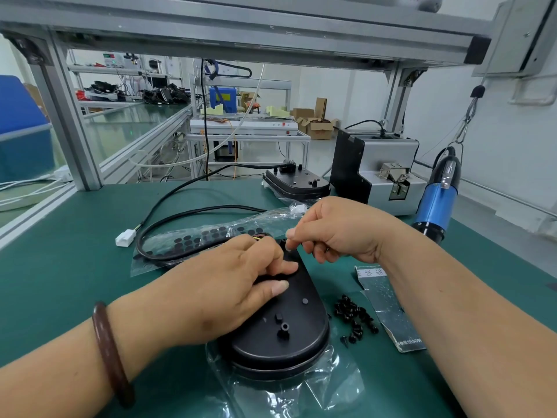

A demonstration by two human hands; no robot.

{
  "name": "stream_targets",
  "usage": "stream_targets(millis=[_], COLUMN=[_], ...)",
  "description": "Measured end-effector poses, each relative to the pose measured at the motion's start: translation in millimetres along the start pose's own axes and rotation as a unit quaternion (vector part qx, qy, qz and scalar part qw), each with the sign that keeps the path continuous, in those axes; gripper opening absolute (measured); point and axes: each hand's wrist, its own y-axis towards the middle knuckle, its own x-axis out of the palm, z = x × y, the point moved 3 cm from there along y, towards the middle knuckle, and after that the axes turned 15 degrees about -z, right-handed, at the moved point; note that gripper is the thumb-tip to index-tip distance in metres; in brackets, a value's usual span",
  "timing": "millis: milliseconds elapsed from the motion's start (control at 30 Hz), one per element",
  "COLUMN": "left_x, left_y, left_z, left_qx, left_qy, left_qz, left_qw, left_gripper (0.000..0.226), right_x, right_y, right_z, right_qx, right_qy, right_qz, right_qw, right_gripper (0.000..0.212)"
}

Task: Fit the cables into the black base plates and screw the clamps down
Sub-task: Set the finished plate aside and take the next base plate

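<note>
Base plate (271, 345) under my left hand (229, 291), fingers (281, 285) pressing it; right hand (340, 233) just beyond, fingertips (290, 235) pinched together, contents unclear.

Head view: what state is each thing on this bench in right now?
left hand, presses on the black base plate.
right hand, fingertips pinched at the plate's far end; contents too small to tell.
black base plate, flat on clear plastic.
cable, looped on the green mat, white connector free.
screws, loose pile beside the plate.
screwdriver, hanging, unheld.
</note>
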Motion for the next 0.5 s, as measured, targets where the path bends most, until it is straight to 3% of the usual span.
stream_targets(millis=[300,500], left_x=[-3.0,-5.6], left_y=[0.4,-3.9], left_z=[4.0,7.7], left_qx=[-0.026,-0.024], left_qy=[-0.025,0.103], left_qz=[0.054,0.107], left_qw=[0.998,0.989], left_gripper=[0.023,0.024], right_x=[-1.6,-5.5], right_y=[0.7,-1.5], right_z=[-0.6,2.7], right_qx=[-0.009,0.004], right_qy=[0.005,-0.018], right_qz=[0.024,0.007], right_qw=[1.0,1.0], right_gripper=[0.022,0.03])
